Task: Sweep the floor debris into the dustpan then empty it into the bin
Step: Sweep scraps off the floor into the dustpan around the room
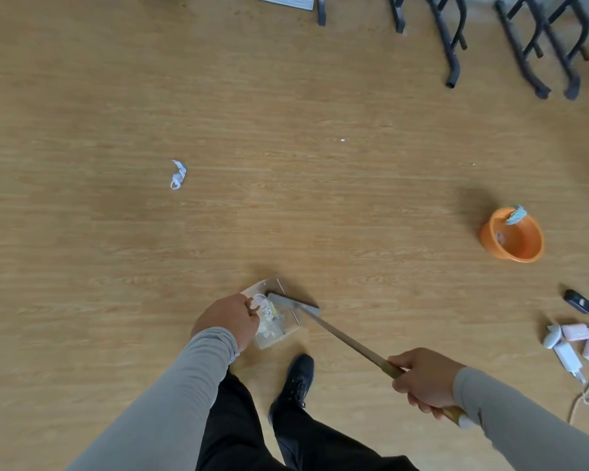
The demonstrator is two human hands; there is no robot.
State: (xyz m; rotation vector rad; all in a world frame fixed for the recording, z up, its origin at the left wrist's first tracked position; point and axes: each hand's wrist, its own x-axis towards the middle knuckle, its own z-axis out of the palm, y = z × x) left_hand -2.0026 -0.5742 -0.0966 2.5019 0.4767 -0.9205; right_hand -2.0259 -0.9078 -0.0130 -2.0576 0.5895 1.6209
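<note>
Debris (269, 317) sits in the clear dustpan (286, 326) on the wooden floor (116, 249), gripped by the left hand (230, 319). The right hand (425, 380) is clenched round the broom handle (347, 345), its head (293, 303) resting across the pan. An orange bin (519, 243) stands well apart to the right; a crumpled paper scrap (178, 174) lies farther off on the left.

Matt wood-grain floor (286, 198), clear glossy plastic dustpan (279, 331), broom (295, 304) with smooth wooden handle, orange glossy plastic bin (524, 248), crumpled white paper scrap (177, 175), matt black metal chair legs (453, 45)
</note>
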